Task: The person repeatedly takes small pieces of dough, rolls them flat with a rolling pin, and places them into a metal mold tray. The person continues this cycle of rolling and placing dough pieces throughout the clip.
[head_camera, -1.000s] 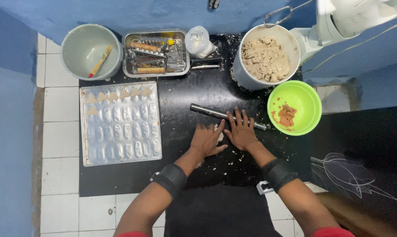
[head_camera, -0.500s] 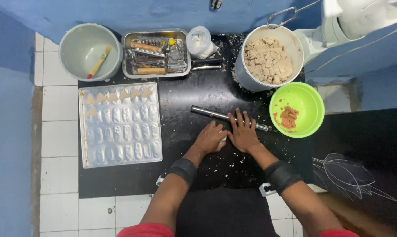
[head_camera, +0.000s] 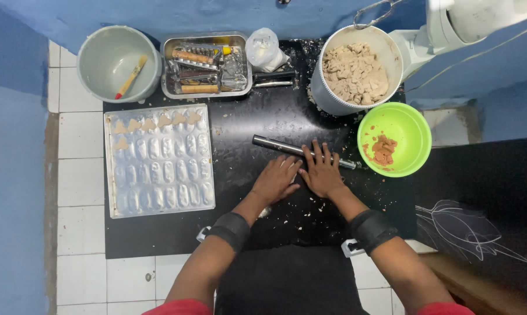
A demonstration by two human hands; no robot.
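Note:
My left hand (head_camera: 277, 179) and my right hand (head_camera: 322, 171) lie flat, palms down and side by side, on a black work board (head_camera: 246, 146). The fingers are spread and press on the board; what lies under the palms is hidden. A thin metal rolling pin (head_camera: 275, 145) lies slantwise just beyond the fingertips, and the right hand's fingers touch its right part. Pale crumbs are scattered around the hands. Both forearms wear black wrist bands.
A metal mould tray (head_camera: 158, 160) with several dough shapes in its top row sits at left. Behind are a grey bowl (head_camera: 118, 61) holding a brush, a metal tin of tools (head_camera: 205, 64), a white bucket of dough chunks (head_camera: 357, 70) and a green bowl (head_camera: 394, 139).
Both hands have slid slightly forward on the board toward the rolling pin. The rest stays as it was.

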